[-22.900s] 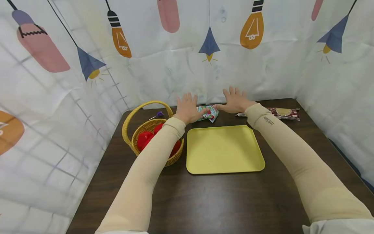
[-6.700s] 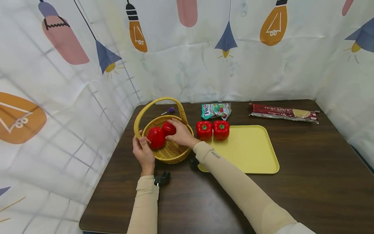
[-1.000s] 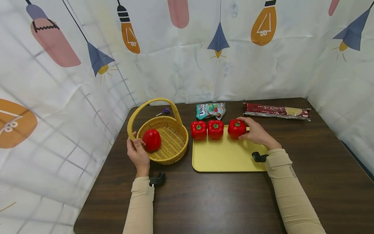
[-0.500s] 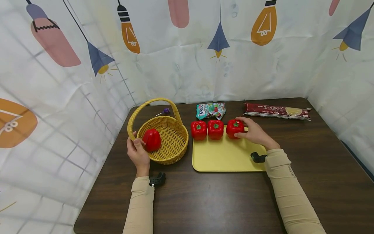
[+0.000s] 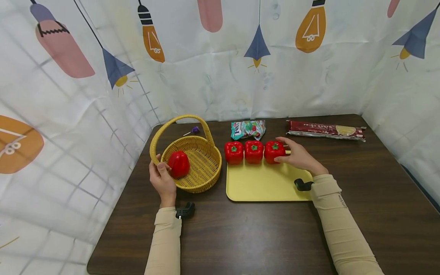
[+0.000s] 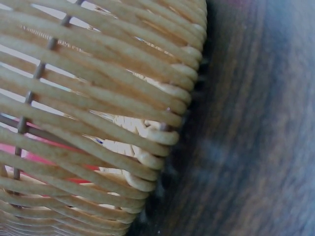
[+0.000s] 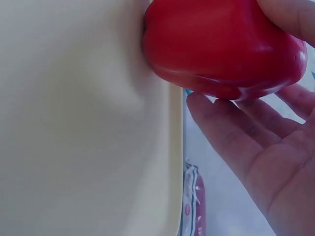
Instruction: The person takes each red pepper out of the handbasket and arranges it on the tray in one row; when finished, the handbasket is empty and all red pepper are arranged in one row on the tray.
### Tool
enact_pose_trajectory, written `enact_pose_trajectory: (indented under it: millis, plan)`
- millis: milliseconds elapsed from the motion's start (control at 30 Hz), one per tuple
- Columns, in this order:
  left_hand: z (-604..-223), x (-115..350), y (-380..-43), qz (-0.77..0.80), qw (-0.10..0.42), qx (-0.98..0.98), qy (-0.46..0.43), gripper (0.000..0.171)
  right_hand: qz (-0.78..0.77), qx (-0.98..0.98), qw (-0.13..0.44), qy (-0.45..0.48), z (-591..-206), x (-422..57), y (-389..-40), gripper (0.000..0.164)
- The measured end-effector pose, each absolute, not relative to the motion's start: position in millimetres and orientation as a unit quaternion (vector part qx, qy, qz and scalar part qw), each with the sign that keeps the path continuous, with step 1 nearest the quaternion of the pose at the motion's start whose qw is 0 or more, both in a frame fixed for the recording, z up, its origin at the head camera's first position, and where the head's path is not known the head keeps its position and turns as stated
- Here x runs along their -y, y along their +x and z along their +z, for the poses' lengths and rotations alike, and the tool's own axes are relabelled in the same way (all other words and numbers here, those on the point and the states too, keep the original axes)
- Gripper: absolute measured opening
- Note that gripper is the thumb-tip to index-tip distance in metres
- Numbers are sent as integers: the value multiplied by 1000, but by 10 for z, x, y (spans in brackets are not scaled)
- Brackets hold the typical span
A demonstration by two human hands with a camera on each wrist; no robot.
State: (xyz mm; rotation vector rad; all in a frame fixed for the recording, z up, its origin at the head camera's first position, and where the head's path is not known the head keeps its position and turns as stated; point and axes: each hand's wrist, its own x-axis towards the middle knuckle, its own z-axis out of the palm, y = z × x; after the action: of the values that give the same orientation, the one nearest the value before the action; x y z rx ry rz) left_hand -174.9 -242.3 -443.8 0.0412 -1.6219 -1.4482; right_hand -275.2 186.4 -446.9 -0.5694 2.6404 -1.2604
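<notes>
My left hand [image 5: 163, 184] grips the yellow wicker basket [image 5: 209, 168] at its left side, by the foot of the handle. One red bell pepper [image 5: 178, 164] lies inside, near that hand. Toward the back of the yellow tray [image 5: 268, 185], my right hand [image 5: 300, 156] holds a red bell pepper [image 5: 274, 151] between thumb and fingers, its stem up. Two more, a middle pepper [image 5: 253, 152] and a left pepper [image 5: 234, 152], stand in a row beside it. The right wrist view shows fingers [image 7: 231, 128] along the held pepper's side; the left wrist view shows only basket weave [image 6: 88, 108] and table.
Behind the peppers lies a teal candy bag [image 5: 248, 130]. A dark red spaghetti packet [image 5: 326, 130] is at the back right, and a purple lollipop [image 5: 195, 130] behind the basket. A printed white curtain [image 5: 213, 84] encloses the dark wooden table [image 5: 240, 236].
Over the last second my right hand has slid its pepper left, up against the middle one. Earlier, the peppers now on the tray were in the basket. The left hand stays put.
</notes>
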Motion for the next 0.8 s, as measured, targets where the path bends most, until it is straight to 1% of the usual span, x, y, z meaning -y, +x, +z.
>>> enact_pose_trajectory:
  millis: [300, 500, 567, 667, 800]
  plan:
    - [-4442, 2428, -1750, -596, 462, 657, 17, 26, -424, -881, 80, -196, -4456, -1874, -2742, 81]
    - [-4440, 2417, -1742, -589, 469, 658, 19, 28, -429, -876, 86, -204, -4325, -1928, -2689, 86]
    - [-4437, 2411, -1741, -588, 471, 657, 19, 29, -431, -876, 80, -202, -4264, -1958, -2658, 84]
    - [-4444, 2412, -1749, -587, 475, 656, 19, 29, -433, -878, 51, -199, -4174, -1982, -2610, 78]
    - [-4553, 2482, -1820, -587, 475, 655, 22, 27, -445, -871, -23, -208, -4063, -1912, -2538, 63]
